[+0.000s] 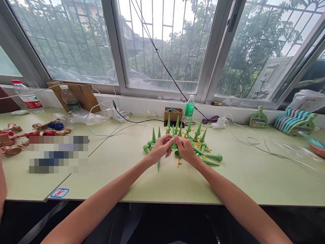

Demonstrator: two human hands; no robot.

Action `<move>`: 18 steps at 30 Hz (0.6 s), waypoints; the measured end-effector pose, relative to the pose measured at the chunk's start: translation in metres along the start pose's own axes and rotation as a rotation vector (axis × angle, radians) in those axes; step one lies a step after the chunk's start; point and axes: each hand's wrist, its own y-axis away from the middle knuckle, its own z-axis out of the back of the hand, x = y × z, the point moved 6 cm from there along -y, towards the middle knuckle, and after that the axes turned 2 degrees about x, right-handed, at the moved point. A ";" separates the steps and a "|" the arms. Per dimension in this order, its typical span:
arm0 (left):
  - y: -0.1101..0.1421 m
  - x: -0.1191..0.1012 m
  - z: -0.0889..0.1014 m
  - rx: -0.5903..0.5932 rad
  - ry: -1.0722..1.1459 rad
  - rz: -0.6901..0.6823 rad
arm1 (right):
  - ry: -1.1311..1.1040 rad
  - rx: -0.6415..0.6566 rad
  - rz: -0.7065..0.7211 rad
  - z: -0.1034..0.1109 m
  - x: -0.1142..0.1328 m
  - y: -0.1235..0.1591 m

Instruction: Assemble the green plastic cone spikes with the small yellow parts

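Both hands meet over the middle of the table around one green plastic watering spike [174,145]. My left hand [161,145] pinches its left side with thumb and fingers. My right hand [185,148] is closed on the other side, its thumb near the left one. Fingers hide part of the spike. Around the hands are several more green spikes, some standing point up, like one upright spike [197,131], others lying flat, like the spike [214,157] at the right. Small yellow valves [199,146] are heaped among them, and a single yellow valve [179,163] lies nearer me.
Behind the spikes stand a small cardboard box [173,114] and a green-labelled bottle [189,107]. White cables [264,149] cross the table. Wooden toys [12,149] lie left; teal hanging-style dustpans [291,122] stand right. Another person's hand [317,149] shows at the right edge.
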 end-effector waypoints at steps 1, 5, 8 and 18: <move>0.000 0.001 0.000 -0.014 -0.006 0.003 | -0.005 0.028 0.012 -0.001 0.001 0.001; -0.001 0.006 0.001 -0.049 0.018 0.022 | 0.011 0.076 0.010 -0.003 0.001 0.003; -0.001 0.008 0.001 -0.041 0.034 0.019 | 0.018 0.073 0.023 -0.003 0.001 0.004; 0.000 0.008 0.005 -0.110 -0.003 -0.007 | 0.015 0.007 0.027 -0.002 0.003 0.002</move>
